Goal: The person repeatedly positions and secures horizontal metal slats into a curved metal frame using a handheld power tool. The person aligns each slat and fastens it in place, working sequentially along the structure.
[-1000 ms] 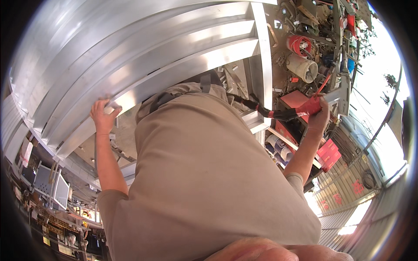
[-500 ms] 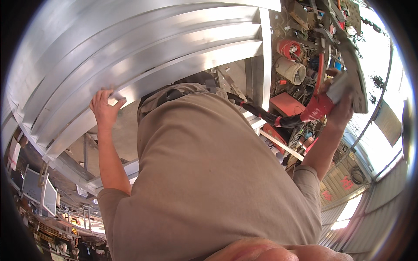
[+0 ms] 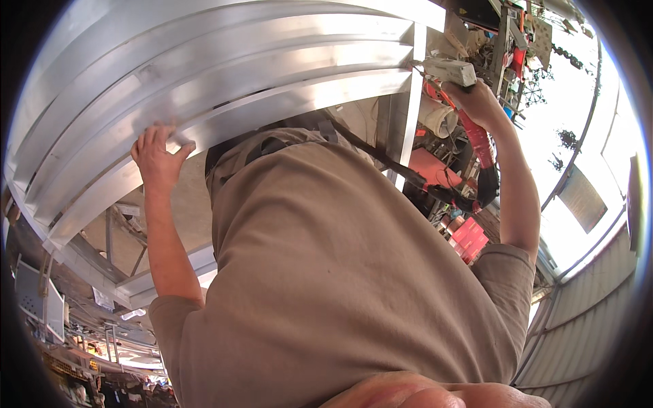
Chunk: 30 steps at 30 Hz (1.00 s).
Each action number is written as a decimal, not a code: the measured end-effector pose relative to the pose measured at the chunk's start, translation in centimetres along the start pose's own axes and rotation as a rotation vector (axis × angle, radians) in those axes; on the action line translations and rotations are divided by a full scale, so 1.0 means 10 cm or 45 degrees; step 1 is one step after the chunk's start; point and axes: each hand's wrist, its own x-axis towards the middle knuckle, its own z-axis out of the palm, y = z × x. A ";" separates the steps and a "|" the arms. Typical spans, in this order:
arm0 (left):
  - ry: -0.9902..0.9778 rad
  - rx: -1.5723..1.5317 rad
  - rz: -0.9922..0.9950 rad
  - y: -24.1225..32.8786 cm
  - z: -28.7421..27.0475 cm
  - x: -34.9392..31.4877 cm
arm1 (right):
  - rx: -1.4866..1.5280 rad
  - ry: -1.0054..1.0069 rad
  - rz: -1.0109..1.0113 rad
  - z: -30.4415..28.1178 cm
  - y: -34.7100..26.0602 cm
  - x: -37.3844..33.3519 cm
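Observation:
My left hand [image 3: 159, 158] rests on the edge of the nearest slat of a large bare-metal frame [image 3: 292, 96]. Its fingers and thumb are apart. On the other side, my right hand [image 3: 476, 105] is closed around what looks like a welding torch, whose cable [image 3: 476, 139] is wrapped in red tape and turns black lower down. A pale grey box-shaped piece [image 3: 449, 71] sits at the front of that hand, and its exact kind is unclear. A thin tip [image 3: 416, 64] points from it to the frame's end upright [image 3: 412, 102], close to or touching it. Most gripping fingers are hidden.
Beyond the frame's right end stand a dirty white bucket [image 3: 439, 119], a red flat panel [image 3: 435, 166] and red boxes [image 3: 469, 238] among cluttered tools. The black cable [image 3: 388, 160] passes beside my waist. A perforated grey panel [image 3: 37, 299] stands at the lower left.
My right hand has swung inward and away from me with the torch, from the far right to the frame's end. The cable has shifted with it. My left hand stays on the slat.

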 end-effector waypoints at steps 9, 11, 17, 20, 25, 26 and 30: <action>0.025 -0.052 0.023 0.03 -0.05 0.00 | -0.140 -0.042 -0.043 0.12 -0.01 0.31; 0.028 -0.056 0.027 0.04 -0.06 0.01 | -0.177 -0.087 0.013 0.09 -0.04 0.32; 0.018 -0.047 0.028 0.04 -0.06 0.02 | -0.246 -0.120 0.004 0.07 -0.17 0.31; 0.013 -0.043 0.030 0.03 -0.05 0.01 | -0.290 -0.149 -0.043 0.08 -0.17 0.34; -0.022 -0.055 -0.005 0.03 -0.06 0.01 | -0.274 -0.168 -0.116 0.10 -0.18 0.40; -0.023 -0.053 -0.013 0.04 -0.06 0.01 | -0.270 -0.190 -0.091 0.10 -0.19 0.41; -0.035 -0.061 -0.039 0.05 -0.07 0.01 | -0.285 -0.182 -0.092 0.08 -0.24 0.40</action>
